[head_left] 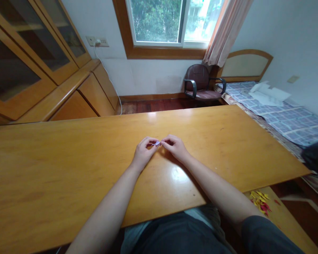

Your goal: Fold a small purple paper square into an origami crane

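Over the middle of the wooden table [76, 158], both hands meet at a small piece of purple paper [157, 143], which looks folded. My left hand [145, 151] pinches it from the left between thumb and fingertips. From the other side, the thumb and index finger of my right hand [176, 146] are closed on its right end. The fingers cover part of the paper, so its full shape is hidden.
Yellow and red paper pieces [261, 203] lie on a lower wooden surface [288, 218] at the right. Beyond the table stand an armchair [198, 81] and a bed [286, 116] with white sheets on it. Glass-door cabinets [39, 31] line the left wall.
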The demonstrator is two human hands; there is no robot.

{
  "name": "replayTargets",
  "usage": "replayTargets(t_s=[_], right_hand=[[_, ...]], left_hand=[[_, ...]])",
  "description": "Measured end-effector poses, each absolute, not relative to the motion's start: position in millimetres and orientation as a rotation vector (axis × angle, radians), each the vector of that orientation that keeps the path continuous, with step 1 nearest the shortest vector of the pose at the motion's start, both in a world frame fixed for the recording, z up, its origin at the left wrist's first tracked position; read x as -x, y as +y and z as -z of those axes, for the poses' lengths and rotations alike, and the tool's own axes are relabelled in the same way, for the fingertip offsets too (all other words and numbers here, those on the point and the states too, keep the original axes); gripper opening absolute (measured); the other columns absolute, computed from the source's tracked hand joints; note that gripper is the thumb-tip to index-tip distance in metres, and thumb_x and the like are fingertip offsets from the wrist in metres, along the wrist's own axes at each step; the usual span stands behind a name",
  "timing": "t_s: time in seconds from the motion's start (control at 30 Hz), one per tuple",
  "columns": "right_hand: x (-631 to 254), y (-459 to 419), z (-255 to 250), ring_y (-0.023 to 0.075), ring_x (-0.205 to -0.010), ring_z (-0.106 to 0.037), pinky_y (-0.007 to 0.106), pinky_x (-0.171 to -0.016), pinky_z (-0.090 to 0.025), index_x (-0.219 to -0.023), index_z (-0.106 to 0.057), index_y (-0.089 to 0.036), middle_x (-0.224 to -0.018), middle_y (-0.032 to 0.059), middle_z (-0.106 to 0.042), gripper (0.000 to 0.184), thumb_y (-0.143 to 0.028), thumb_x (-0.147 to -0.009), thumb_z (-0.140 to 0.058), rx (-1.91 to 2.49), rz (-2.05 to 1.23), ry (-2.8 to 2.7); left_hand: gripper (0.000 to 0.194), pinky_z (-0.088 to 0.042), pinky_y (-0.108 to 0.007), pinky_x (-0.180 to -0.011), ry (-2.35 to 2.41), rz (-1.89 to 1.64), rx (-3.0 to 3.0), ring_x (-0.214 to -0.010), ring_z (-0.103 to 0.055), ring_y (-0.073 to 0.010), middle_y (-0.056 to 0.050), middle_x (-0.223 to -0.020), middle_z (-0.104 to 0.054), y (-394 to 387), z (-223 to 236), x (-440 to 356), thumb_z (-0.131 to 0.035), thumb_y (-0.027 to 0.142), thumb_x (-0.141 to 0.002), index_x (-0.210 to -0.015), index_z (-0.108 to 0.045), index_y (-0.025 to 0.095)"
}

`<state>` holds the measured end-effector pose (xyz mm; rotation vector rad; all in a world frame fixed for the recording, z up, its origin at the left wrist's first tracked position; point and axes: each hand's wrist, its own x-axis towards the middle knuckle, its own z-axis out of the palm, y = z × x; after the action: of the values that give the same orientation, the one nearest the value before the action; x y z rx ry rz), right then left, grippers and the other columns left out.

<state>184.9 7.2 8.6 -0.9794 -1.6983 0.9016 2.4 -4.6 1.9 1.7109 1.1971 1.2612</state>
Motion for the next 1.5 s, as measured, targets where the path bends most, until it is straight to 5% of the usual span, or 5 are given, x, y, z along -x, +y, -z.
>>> replayTargets(t_s=[1.5], right_hand=[[-185.2,12.6,0.4,0.0135,-0.065,-0.056,0.024,-0.062,-0.043,-0.080,-0.072,-0.016,-0.072,0.0016,-0.067,0.024,-0.041,-0.081,-0.069,1.022,-1.139,-1.601]], left_hand=[[0.012,-0.052,-0.028,-0.074,1.225,-1.191,-1.784,-0.078,-0.065,-0.0178,-0.003,-0.082,-0.070,-3.7,-2.6,-0.2,-0.066,0.031,-0.083,-0.081,-0.070,0.020]])
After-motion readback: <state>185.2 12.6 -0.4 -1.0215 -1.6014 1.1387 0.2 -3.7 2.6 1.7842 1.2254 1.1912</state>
